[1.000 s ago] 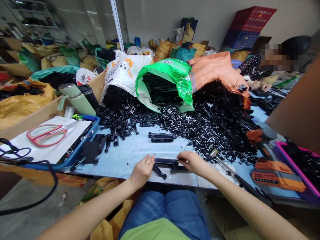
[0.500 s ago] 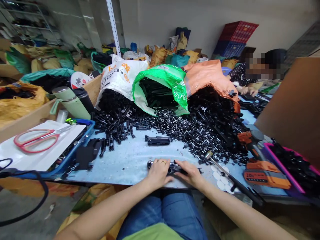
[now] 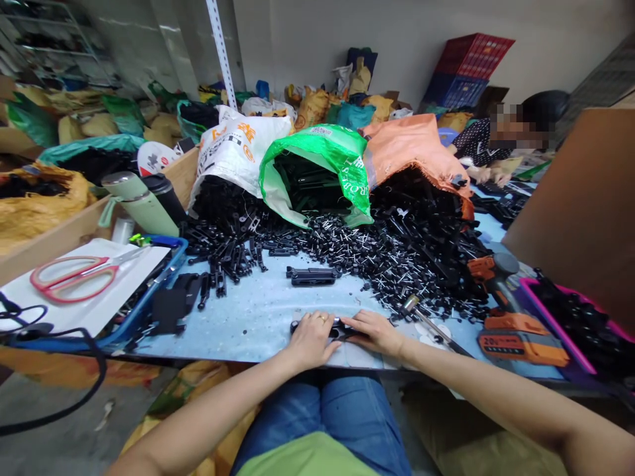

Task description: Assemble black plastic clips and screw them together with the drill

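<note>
A long black plastic part lies flat near the front edge of the blue table, mostly covered by my hands. My left hand is closed over its left end, a ring on one finger. At the right end, my right hand grips it with the thumb on the near side. Beyond them, a similar black assembly lies on the table. A hammer rests right of my right hand, its handle partly behind my forearm.
Black parts and metal-pinned pieces spill from a white sack, a green sack and an orange sack. At right are a cordless drill and a pink-rimmed bin; scissors lie left. Another person works behind.
My right hand has shifted slightly left along the black part, and my right forearm now covers more of the hammer's handle. The view has turned slightly.
</note>
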`<action>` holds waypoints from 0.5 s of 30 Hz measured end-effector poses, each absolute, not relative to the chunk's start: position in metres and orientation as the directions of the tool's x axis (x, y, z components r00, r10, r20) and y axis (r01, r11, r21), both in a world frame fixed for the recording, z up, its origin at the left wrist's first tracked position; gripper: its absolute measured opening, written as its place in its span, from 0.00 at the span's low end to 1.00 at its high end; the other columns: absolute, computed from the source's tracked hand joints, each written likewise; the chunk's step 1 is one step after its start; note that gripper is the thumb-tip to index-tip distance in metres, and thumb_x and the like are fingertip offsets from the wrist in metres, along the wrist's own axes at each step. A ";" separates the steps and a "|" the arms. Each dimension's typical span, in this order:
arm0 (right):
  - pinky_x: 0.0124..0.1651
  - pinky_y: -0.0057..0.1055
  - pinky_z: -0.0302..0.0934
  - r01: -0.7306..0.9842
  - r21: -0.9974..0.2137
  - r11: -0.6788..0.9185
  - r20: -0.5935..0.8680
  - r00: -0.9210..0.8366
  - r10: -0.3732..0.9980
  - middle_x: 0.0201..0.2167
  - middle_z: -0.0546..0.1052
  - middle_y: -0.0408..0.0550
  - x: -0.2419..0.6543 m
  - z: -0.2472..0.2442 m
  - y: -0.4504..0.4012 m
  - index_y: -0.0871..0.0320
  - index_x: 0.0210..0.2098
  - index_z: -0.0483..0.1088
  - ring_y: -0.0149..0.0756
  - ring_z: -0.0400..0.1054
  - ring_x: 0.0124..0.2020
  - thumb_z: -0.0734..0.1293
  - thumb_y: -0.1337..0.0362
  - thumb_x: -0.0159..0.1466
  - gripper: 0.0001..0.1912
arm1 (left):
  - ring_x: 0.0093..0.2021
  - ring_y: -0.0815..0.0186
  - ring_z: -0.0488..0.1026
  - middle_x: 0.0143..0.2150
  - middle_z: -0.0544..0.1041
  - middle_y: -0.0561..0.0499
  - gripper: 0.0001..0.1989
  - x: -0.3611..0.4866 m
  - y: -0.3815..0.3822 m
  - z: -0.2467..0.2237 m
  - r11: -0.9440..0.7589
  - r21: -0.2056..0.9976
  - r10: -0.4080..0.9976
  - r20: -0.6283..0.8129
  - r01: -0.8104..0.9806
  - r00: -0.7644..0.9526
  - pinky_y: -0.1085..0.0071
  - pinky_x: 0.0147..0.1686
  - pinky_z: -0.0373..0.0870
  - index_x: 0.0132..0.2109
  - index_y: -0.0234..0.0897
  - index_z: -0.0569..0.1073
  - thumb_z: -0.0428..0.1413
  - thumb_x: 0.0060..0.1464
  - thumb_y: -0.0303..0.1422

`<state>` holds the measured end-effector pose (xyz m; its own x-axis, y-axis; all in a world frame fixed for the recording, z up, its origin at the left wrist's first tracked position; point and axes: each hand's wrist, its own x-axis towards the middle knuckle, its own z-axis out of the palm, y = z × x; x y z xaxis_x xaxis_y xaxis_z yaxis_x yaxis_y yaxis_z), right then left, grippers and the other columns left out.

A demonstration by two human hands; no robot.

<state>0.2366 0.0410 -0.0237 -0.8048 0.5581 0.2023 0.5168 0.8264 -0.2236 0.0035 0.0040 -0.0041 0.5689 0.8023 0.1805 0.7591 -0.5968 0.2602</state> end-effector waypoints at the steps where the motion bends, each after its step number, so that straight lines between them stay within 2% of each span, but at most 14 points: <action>1: 0.34 0.31 0.59 0.551 -0.184 0.814 0.193 -0.792 0.580 0.34 0.72 0.50 0.237 -0.024 0.040 0.56 0.53 0.64 0.36 0.64 0.34 0.58 0.51 0.64 0.23 | 0.45 0.55 0.66 0.47 0.70 0.40 0.28 0.001 0.004 -0.003 -0.623 0.221 0.783 0.186 0.751 0.594 0.61 0.42 0.62 0.57 0.30 0.60 0.52 0.54 0.43; 3: 0.31 0.30 0.57 0.649 -0.100 0.754 0.192 -0.731 0.655 0.29 0.72 0.50 0.237 -0.020 0.039 0.59 0.40 0.71 0.36 0.64 0.30 0.58 0.45 0.61 0.24 | 0.44 0.55 0.67 0.46 0.71 0.39 0.27 -0.006 0.006 -0.001 -0.647 0.144 0.761 0.182 0.748 0.623 0.61 0.40 0.63 0.56 0.29 0.61 0.50 0.56 0.42; 5: 0.27 0.30 0.54 0.709 -0.075 0.701 0.211 -0.676 0.706 0.23 0.69 0.49 0.234 -0.007 0.036 0.60 0.27 0.70 0.35 0.62 0.25 0.57 0.42 0.60 0.27 | 0.39 0.55 0.69 0.40 0.73 0.39 0.21 -0.014 0.010 0.004 -0.627 0.126 0.777 0.174 0.769 0.605 0.63 0.35 0.64 0.48 0.28 0.68 0.46 0.58 0.42; 6: 0.25 0.30 0.52 0.701 -0.104 0.706 0.221 -0.675 0.704 0.20 0.68 0.48 0.232 0.004 0.033 0.59 0.23 0.68 0.35 0.61 0.23 0.55 0.42 0.61 0.27 | 0.36 0.56 0.70 0.35 0.74 0.40 0.19 -0.018 0.010 0.010 -0.616 0.155 0.786 0.182 0.772 0.591 0.64 0.33 0.64 0.42 0.29 0.71 0.44 0.59 0.42; 7: 0.24 0.30 0.51 0.665 -0.166 0.728 0.231 -0.692 0.684 0.19 0.67 0.48 0.229 0.018 0.029 0.58 0.21 0.66 0.34 0.60 0.22 0.54 0.43 0.62 0.28 | 0.33 0.58 0.70 0.31 0.74 0.41 0.21 -0.022 0.009 0.018 -0.613 0.214 0.790 0.203 0.761 0.579 0.66 0.30 0.64 0.36 0.31 0.72 0.41 0.60 0.42; 9: 0.25 0.30 0.51 0.513 -0.386 0.767 0.258 -0.738 0.623 0.17 0.66 0.46 0.219 0.047 0.016 0.56 0.20 0.64 0.33 0.60 0.21 0.49 0.45 0.65 0.28 | 0.27 0.62 0.69 0.24 0.72 0.45 0.26 -0.026 -0.001 0.039 -0.631 0.410 0.775 0.288 0.659 0.563 0.68 0.26 0.62 0.28 0.35 0.70 0.35 0.62 0.42; 11: 0.25 0.31 0.53 0.293 -0.639 0.711 0.292 -0.763 0.577 0.15 0.63 0.45 0.203 0.068 0.000 0.55 0.21 0.62 0.33 0.60 0.20 0.45 0.47 0.66 0.29 | 0.22 0.66 0.67 0.20 0.69 0.48 0.29 -0.023 -0.018 0.063 -0.645 0.643 0.743 0.403 0.412 0.534 0.70 0.25 0.62 0.26 0.37 0.67 0.29 0.62 0.42; 12: 0.25 0.31 0.54 0.202 -0.731 0.651 0.312 -0.750 0.583 0.15 0.62 0.44 0.192 0.071 -0.008 0.54 0.21 0.61 0.33 0.60 0.19 0.43 0.47 0.66 0.29 | 0.22 0.67 0.67 0.19 0.68 0.49 0.29 -0.019 -0.027 0.073 -0.630 0.721 0.742 0.450 0.288 0.497 0.71 0.24 0.62 0.26 0.37 0.67 0.29 0.62 0.43; 13: 0.25 0.32 0.55 0.141 -0.789 0.598 0.343 -0.706 0.619 0.15 0.62 0.45 0.180 0.069 -0.015 0.54 0.22 0.61 0.34 0.60 0.19 0.41 0.46 0.65 0.29 | 0.21 0.68 0.66 0.18 0.67 0.50 0.29 -0.013 -0.035 0.080 -0.619 0.764 0.751 0.508 0.182 0.421 0.71 0.24 0.62 0.26 0.38 0.67 0.29 0.62 0.43; 15: 0.28 0.35 0.59 0.129 -0.822 0.555 0.423 -0.515 0.746 0.22 0.65 0.50 0.154 0.049 -0.020 0.53 0.29 0.63 0.38 0.63 0.24 0.36 0.44 0.63 0.32 | 0.23 0.67 0.68 0.21 0.69 0.49 0.28 0.002 -0.044 0.085 -0.630 0.775 0.766 0.610 0.049 0.202 0.71 0.25 0.64 0.29 0.38 0.69 0.30 0.62 0.45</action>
